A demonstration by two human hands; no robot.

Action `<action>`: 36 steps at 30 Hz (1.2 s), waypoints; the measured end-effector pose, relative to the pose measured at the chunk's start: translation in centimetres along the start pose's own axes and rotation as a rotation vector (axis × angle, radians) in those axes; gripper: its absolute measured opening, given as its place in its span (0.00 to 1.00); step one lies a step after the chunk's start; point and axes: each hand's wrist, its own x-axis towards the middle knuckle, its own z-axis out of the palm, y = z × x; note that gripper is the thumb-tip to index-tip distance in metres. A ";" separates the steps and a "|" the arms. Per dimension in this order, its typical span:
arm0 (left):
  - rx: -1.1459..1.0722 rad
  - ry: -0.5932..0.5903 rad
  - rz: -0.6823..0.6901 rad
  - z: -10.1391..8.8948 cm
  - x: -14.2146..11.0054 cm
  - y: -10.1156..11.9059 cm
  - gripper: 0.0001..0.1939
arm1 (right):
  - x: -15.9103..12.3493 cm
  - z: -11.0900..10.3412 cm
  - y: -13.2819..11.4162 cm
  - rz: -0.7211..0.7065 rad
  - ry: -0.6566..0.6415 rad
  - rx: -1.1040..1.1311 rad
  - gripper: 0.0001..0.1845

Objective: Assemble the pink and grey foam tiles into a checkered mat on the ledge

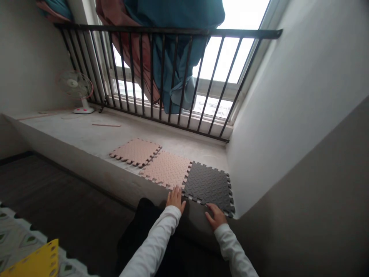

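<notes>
A dark grey foam mat tile with jigsaw edges lies at the right end of the white ledge, close to the side wall. Joining it on the left is a pink foam mat tile. Another pink tile lies further left, partly overlapping or touching the middle one; I cannot tell which. My left hand rests with extended fingers at the front edge of the middle pink tile, near the seam. At the dark tile's front edge is my right hand, thumb and fingers apart, fingertips touching the edge.
A black metal railing runs along the back of the ledge, before a window with teal and pink curtains. A small fan stands at far left. A thin strip lies nearby. A yellow piece lies lower left.
</notes>
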 end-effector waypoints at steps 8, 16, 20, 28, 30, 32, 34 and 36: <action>-0.007 -0.022 -0.156 2.7 2.4 -0.5 0.25 | 12.8 2.4 -5.1 0.064 -0.170 -0.230 0.29; -0.022 -0.062 -0.072 2.6 2.0 -1.7 0.27 | 18.6 4.3 -5.4 0.124 -0.228 -0.330 0.23; -0.025 -0.023 -0.096 2.7 2.1 -1.4 0.26 | 19.3 4.6 -5.4 0.099 -0.242 -0.348 0.21; -0.035 0.059 -0.124 3.4 2.6 -0.9 0.24 | 21.3 4.6 -6.1 0.068 -0.304 -0.376 0.22; -0.040 0.068 -0.128 3.5 2.7 -0.8 0.23 | 21.7 4.5 -6.2 0.047 -0.311 -0.380 0.22; -0.044 0.074 -0.141 3.7 2.8 -0.7 0.23 | 22.3 4.3 -6.1 0.036 -0.316 -0.380 0.22; -0.045 0.077 -0.159 3.8 2.8 -0.6 0.23 | 23.1 4.1 -5.9 0.052 -0.323 -0.376 0.25; -0.045 0.075 -0.169 3.9 2.9 -0.6 0.24 | 23.9 4.0 -5.6 0.088 -0.343 -0.368 0.31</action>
